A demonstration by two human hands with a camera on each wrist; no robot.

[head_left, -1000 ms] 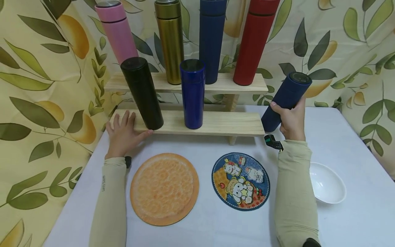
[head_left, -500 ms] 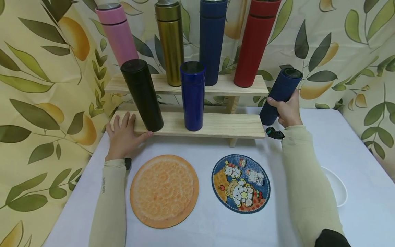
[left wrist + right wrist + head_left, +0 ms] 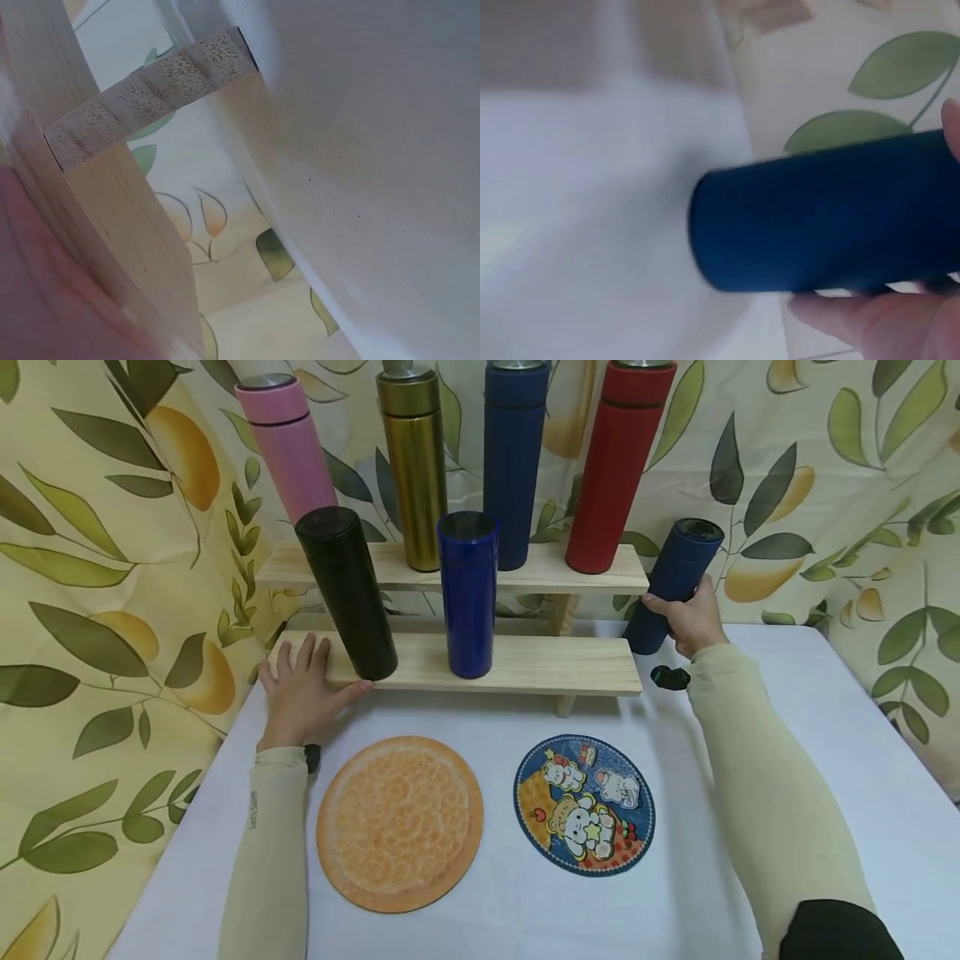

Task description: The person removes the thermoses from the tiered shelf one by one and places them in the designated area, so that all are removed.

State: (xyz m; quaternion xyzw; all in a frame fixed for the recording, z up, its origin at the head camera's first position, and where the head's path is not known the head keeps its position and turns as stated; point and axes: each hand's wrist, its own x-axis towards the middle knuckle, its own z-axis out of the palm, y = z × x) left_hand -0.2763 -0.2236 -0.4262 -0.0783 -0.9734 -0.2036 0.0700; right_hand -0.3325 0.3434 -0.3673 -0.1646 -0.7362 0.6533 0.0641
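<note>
My right hand [image 3: 696, 620] grips a dark blue thermos bottle [image 3: 678, 564], tilted, just past the right end of the wooden two-step shelf [image 3: 562, 664]. In the right wrist view the blue bottle [image 3: 817, 217] lies between thumb and fingers, its base apart from the white surface. On the shelf's lower left end rests my left hand [image 3: 300, 693], fingers spread, thumb along the front edge beside a black bottle [image 3: 348, 597]. The left wrist view shows the board's end [image 3: 142, 101] close by; the fingertips are out of that view. A glossy blue bottle [image 3: 468, 597] stands mid-step.
Pink [image 3: 288, 447], gold [image 3: 412, 468], navy [image 3: 513, 464] and red [image 3: 618, 468] bottles stand on the upper step. In front lie a round orange mat [image 3: 400, 824] and a round cartoon mat [image 3: 585, 806] on the white tablecloth [image 3: 510, 893]. A patterned cloth [image 3: 825, 552] hangs behind.
My right hand has carried the dark blue bottle left and slightly away, towards the shelf's right end. My right forearm now hides the white bowl. The left hand has stayed put.
</note>
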